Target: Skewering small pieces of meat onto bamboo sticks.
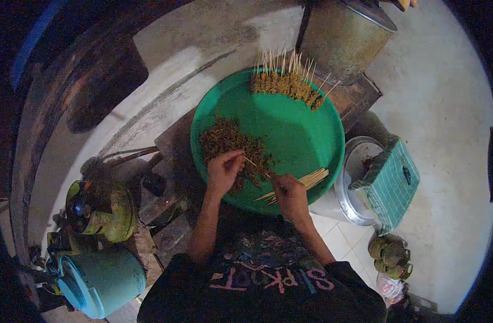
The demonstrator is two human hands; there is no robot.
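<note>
A large round green plastic basin (295,133) lies before me. My left hand (226,171) is over the pile of small brown meat pieces (230,139) at the basin's left side, with a thin wooden skewer (249,160) pointing out from its pinched fingers. My right hand (290,194) pinches something small and pale at its fingertips, perhaps a skewer's end; the fingers hide most of it. Beside it, a bundle of bare wooden skewers (314,178) rests at the basin's lower right. Along the far rim lies a row of loaded skewers (287,85), their bare ends pointing outward.
A tall metal container (343,40) stands beyond the basin. To the right are a wide aluminium pot (345,202) and a green checked cloth (396,185). Green gas cylinders (119,212) and a lidded turquoise bucket (117,280) stand at the left. A pale wall (448,161) borders the right.
</note>
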